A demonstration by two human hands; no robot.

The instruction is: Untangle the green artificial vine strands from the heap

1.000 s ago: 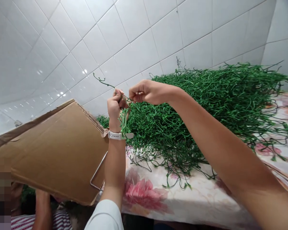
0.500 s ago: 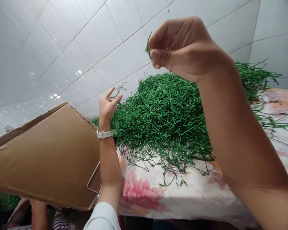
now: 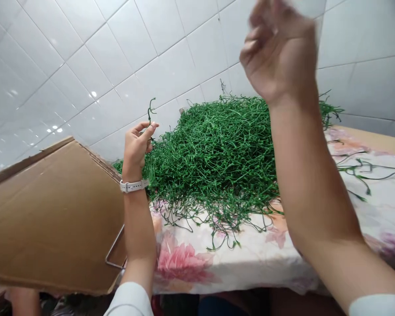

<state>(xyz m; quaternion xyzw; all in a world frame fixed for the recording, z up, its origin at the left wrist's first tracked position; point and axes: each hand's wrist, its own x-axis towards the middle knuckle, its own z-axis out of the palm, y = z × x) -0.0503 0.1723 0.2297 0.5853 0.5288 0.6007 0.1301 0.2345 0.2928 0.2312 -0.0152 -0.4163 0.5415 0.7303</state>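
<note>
Pinched between the thumb and index finger of the left hand (image 3: 136,142), a thin, dark-green branching plastic-looking stem (image 3: 149,109) stands roughly upright, its long axis rising from the fingertips with its forked tip uppermost. Just beside that hand, on its right, spreads a tangled heap of similar green stems (image 3: 217,149) on a floral-patterned cloth (image 3: 237,267). The left hand is clearly nearer both; its forearm rises nearly vertically. The right hand (image 3: 279,57) is raised above the heap, well apart from the pinched stem, wrist up and fingers curled, too blurred to tell whether they grip anything.
</note>
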